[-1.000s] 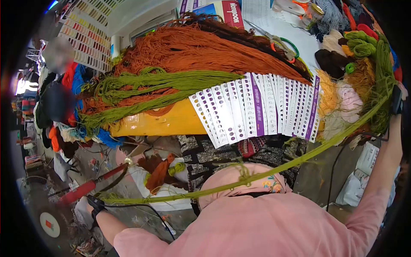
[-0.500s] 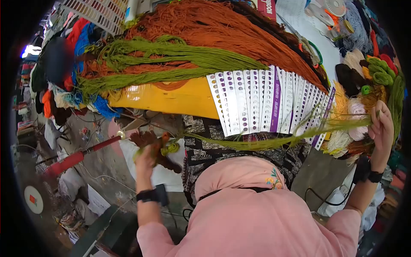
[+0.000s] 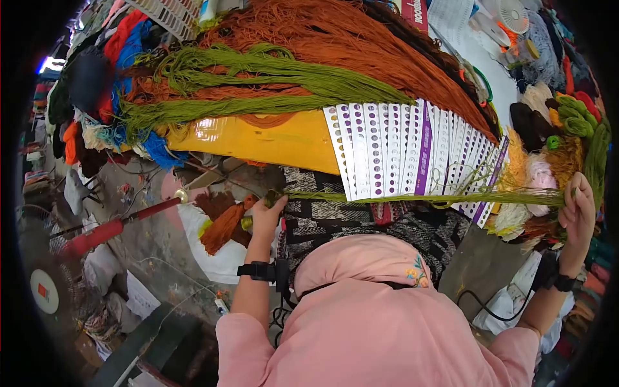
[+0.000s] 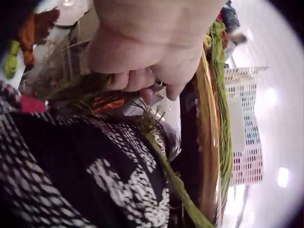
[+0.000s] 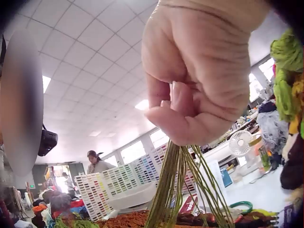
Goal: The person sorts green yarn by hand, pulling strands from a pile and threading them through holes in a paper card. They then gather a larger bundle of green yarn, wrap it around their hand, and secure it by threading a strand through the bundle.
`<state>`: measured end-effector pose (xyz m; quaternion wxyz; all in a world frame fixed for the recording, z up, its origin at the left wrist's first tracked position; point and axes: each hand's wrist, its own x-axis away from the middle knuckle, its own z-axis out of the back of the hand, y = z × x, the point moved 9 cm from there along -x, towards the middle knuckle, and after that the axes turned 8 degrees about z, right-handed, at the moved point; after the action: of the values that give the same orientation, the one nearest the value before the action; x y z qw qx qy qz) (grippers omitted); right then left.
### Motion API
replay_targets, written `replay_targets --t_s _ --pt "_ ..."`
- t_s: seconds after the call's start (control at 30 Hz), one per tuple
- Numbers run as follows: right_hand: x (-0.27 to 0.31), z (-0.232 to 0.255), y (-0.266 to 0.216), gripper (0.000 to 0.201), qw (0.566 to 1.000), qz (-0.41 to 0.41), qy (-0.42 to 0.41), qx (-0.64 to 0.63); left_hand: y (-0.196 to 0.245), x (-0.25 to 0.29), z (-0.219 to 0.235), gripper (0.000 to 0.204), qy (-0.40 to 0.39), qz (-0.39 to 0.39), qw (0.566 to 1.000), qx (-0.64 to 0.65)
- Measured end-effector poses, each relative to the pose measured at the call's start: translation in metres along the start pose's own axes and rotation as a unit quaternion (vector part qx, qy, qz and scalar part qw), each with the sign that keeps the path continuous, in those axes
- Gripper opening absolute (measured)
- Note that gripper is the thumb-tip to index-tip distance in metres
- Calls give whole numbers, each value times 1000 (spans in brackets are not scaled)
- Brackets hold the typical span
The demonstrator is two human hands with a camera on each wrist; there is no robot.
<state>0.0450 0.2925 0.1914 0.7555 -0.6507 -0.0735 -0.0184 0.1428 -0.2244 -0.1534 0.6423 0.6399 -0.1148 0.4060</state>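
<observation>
A thin bundle of olive-green yarn [image 3: 387, 197] stretches across the person's front, between the two hands and over the lower ends of the fanned cards. At its left end, the left hand [image 3: 265, 216] curls its fingers on the yarn; in the left wrist view, a frayed green end [image 4: 151, 124] shows just below the fingers. The right hand [image 3: 579, 203] is raised at the far right and pinches the other end. From between its thumb and fingers, loose green strands [image 5: 166, 185] hang down in the right wrist view.
Rust-brown yarn [image 3: 309, 51] and green skeins [image 3: 322, 80] lie over a yellow board [image 3: 258, 138]. Fanned punched cards [image 3: 380, 151] cover its right part. Scissors [image 3: 474, 74] lie behind, with coloured skeins [image 3: 538, 177] at the right. A red-handled pole [image 3: 97, 238] extends at the left.
Both hands have come in from a wide spread, the left one moving right and up to the board's front. The long yarn between them was slack half a second ago and is now straighter.
</observation>
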Motion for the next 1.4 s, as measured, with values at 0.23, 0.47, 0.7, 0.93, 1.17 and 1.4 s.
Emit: replay_targets --t_s 0.23,0.47,0.7,0.93,1.17,1.4 --pt "-1 7 -15 16 999 14 -18 -27 -22 -17 27 22 99 107 988 50" --pt "6 13 -24 10 998 60 0 -16 -23 -20 62 20 94 113 988 49" --pt "5 11 -21 15 996 47 54 -44 -2 2 -6 15 -47 34 998 1" --pt "41 -32 -39 31 977 98 -87 -170 -10 -33 56 12 120 84 970 194" --pt "51 -149 -85 12 892 132 -432 -15 49 -15 54 18 215 31 898 -381" --pt "69 -120 -63 19 952 94 -293 -5 -16 -70 110 24 267 59 961 37"
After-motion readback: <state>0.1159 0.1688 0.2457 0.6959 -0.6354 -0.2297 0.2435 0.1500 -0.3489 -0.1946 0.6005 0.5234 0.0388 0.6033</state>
